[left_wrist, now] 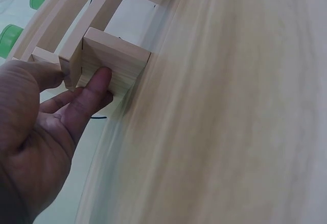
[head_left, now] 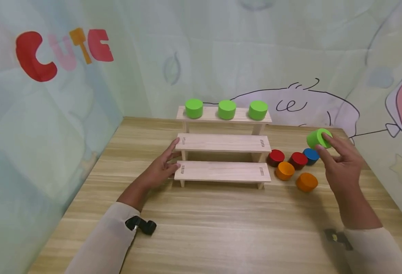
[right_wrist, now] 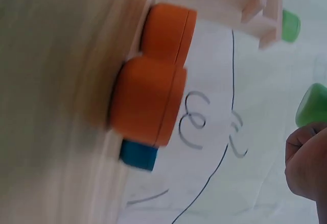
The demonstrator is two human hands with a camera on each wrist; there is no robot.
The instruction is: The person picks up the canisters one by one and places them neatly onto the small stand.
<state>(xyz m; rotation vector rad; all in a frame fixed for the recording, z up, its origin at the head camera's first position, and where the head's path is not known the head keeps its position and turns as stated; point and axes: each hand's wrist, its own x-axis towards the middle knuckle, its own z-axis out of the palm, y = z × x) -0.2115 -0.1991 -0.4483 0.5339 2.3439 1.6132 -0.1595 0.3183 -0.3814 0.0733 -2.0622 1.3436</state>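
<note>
Off to the right, my right hand [head_left: 345, 163] pinches a green cylinder [head_left: 315, 139] between thumb and fingers, tilted and raised above the table. In the right wrist view this green cylinder [right_wrist: 312, 105] is cut off by the frame's edge. My left hand [head_left: 158, 167] touches the left end of a three-tier wooden stand [head_left: 223, 172]. Its fingers [left_wrist: 94, 94] lie against the end of the lowest tier in the left wrist view. Three more green cylinders, left [head_left: 194, 109], middle [head_left: 227, 109] and right [head_left: 257, 110], stand in a row on the top tier.
Beside the stand's right end are two red cylinders [head_left: 275, 158], two orange ones [head_left: 307, 182] and a blue one [head_left: 311, 156], close together on the wood-grain table [head_left: 201, 236]. A printed cloth backdrop [head_left: 201, 49] rises behind and along both sides.
</note>
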